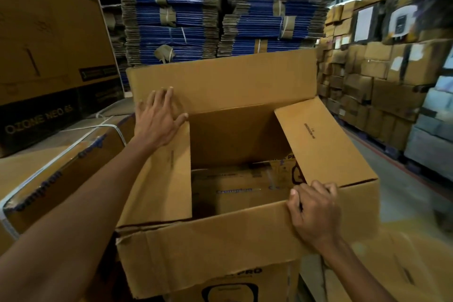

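We have a big open cardboard box (208,247) right in front of us, filling the middle of the view, with all four top flaps loose. Our left grip (159,117) lies at the box's 10 o'clock corner. Its fingers are straight and spread, and the palm is flat against the far flap (232,83) where that flap meets the left flap (161,184). It holds nothing and only presses. The far flap stands upright and the left flap hangs tilted down into the opening.

Our right grip (315,211) is at the 4 o'clock corner. Its fingers are curled over the top edge of the near flap (196,228) with the thumb on the inner side, so it has firm hold of that edge. It touches the lower corner of the right flap (326,144), which leans inward over the opening.

Down inside the box lies a smaller printed carton (240,193), partly hidden by the flaps.

At 12 o'clock, behind the box, rise stacks of flattened blue cartons (183,19). At 9 o'clock sits a strapped carton (61,167), and behind it stands a tall brown and black carton (49,32). At 2 o'clock there is a wall of stacked brown cartons (367,93), blurred, with bare floor (404,191) below it.
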